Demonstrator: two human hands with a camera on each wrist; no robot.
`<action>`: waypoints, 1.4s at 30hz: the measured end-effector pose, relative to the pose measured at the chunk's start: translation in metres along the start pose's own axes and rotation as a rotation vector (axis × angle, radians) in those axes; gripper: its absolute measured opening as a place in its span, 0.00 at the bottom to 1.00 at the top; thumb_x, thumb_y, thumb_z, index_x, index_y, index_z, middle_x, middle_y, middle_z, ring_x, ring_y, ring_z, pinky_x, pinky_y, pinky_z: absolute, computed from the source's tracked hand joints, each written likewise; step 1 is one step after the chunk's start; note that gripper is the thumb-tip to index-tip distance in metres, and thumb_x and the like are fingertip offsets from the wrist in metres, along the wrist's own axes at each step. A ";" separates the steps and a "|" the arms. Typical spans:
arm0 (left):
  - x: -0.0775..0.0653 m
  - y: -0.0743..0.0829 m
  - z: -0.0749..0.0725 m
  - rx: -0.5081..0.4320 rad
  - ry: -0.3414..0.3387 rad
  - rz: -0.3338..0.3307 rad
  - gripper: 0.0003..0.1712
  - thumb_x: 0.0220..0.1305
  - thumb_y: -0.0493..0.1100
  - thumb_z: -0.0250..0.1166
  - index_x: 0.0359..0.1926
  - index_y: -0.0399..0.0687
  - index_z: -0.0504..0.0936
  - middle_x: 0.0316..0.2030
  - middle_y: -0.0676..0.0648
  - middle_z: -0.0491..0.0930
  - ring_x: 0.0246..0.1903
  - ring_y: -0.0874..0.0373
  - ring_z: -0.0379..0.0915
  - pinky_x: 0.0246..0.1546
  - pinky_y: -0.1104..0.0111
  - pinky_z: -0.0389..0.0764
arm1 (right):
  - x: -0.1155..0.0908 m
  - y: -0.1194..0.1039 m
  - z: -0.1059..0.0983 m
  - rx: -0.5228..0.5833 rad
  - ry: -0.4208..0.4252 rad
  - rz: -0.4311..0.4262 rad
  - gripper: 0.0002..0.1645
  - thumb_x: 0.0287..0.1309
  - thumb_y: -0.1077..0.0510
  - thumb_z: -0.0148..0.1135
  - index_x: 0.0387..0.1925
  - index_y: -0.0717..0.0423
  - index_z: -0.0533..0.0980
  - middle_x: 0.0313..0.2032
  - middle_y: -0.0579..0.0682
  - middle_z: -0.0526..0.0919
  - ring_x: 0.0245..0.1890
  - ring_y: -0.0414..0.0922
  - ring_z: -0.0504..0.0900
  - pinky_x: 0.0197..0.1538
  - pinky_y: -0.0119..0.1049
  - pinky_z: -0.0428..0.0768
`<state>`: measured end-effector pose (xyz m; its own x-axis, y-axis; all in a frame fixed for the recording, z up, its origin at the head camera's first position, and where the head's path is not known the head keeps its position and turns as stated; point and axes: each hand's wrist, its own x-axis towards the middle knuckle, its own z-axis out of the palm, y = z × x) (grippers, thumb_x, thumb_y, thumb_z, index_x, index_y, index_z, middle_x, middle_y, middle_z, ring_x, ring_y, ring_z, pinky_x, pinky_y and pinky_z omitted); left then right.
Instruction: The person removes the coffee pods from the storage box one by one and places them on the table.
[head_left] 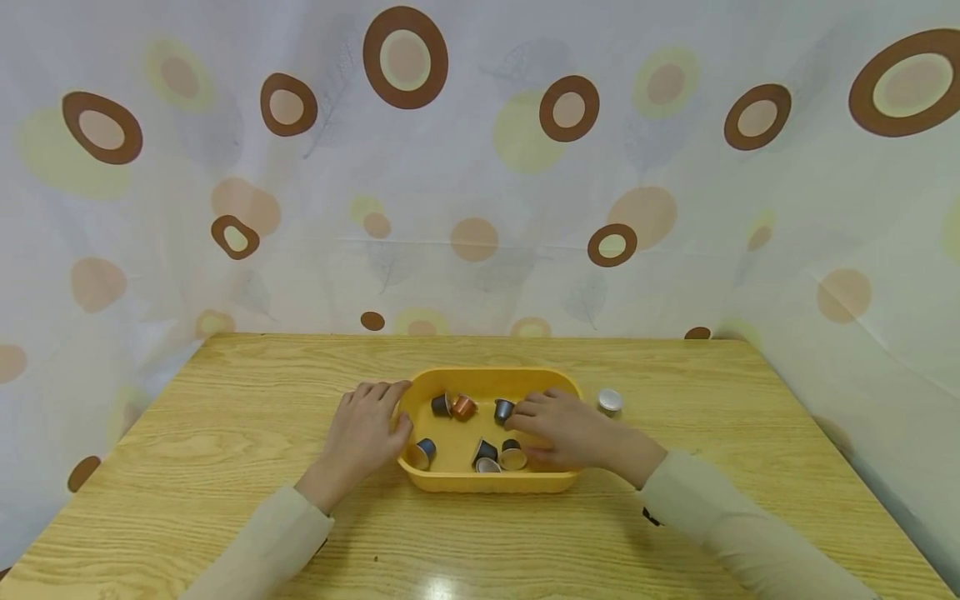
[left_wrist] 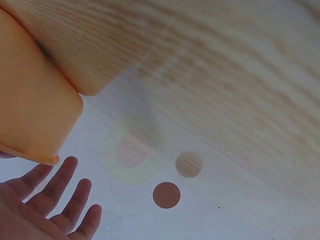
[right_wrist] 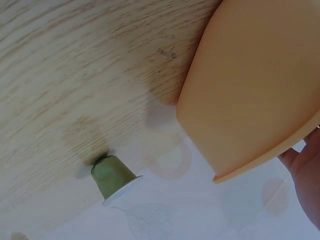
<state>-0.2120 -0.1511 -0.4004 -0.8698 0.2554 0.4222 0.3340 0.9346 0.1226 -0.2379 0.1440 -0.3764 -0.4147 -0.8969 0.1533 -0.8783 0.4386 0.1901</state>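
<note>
A yellow plastic basin (head_left: pixel 491 482) stands on the wooden table with several coffee capsules inside. My left hand (head_left: pixel 366 429) is at its left rim, fingers spread and nearly straight in the left wrist view. Nearest to it lies a blue capsule (head_left: pixel 427 447). My right hand (head_left: pixel 564 429) reaches over the right rim into the basin, its fingertips beside a dark grey-blue capsule (head_left: pixel 502 410). Below those fingers lies a capsule with a tan lid (head_left: pixel 513 458). The basin wall hides these fingertips in the right wrist view, and I cannot tell whether they pinch anything.
Outside the basin, right of it, a green capsule (right_wrist: pixel 112 176) with a silver lid sits on the table (head_left: pixel 247 417). A copper capsule (head_left: pixel 465 407) and a black capsule (head_left: pixel 441 406) lie together near the basin's back. Behind the table hangs a patterned curtain (head_left: pixel 450 183).
</note>
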 end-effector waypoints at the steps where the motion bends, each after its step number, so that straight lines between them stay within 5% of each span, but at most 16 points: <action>1: 0.000 0.000 0.000 0.000 -0.002 0.000 0.23 0.58 0.46 0.56 0.55 0.52 0.74 0.46 0.48 0.79 0.47 0.48 0.71 0.45 0.55 0.72 | 0.001 0.000 0.000 0.001 -0.007 -0.004 0.19 0.53 0.48 0.61 0.47 0.47 0.75 0.43 0.42 0.79 0.44 0.42 0.76 0.46 0.40 0.75; 20: 0.001 0.001 -0.002 0.000 0.001 0.007 0.23 0.58 0.46 0.56 0.55 0.50 0.74 0.46 0.47 0.79 0.47 0.48 0.72 0.46 0.55 0.72 | 0.006 -0.002 0.007 0.011 0.016 -0.129 0.21 0.43 0.53 0.70 0.43 0.45 0.77 0.42 0.41 0.79 0.44 0.40 0.75 0.41 0.36 0.75; 28: 0.000 0.000 -0.001 0.003 -0.002 0.004 0.23 0.58 0.46 0.56 0.55 0.51 0.74 0.46 0.47 0.79 0.47 0.48 0.72 0.45 0.55 0.72 | 0.011 -0.006 0.004 -0.027 -0.092 -0.107 0.22 0.44 0.53 0.70 0.45 0.42 0.76 0.44 0.38 0.79 0.47 0.38 0.74 0.44 0.35 0.74; 42: 0.000 0.000 0.001 0.010 0.005 0.008 0.22 0.58 0.46 0.55 0.55 0.51 0.74 0.46 0.48 0.79 0.46 0.49 0.72 0.44 0.56 0.72 | 0.014 -0.009 0.001 -0.043 -0.119 -0.080 0.21 0.44 0.50 0.70 0.43 0.44 0.77 0.44 0.39 0.80 0.47 0.38 0.75 0.45 0.35 0.75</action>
<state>-0.2125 -0.1513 -0.4010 -0.8653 0.2619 0.4274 0.3374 0.9349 0.1101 -0.2359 0.1278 -0.3775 -0.3711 -0.9283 0.0207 -0.8999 0.3651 0.2384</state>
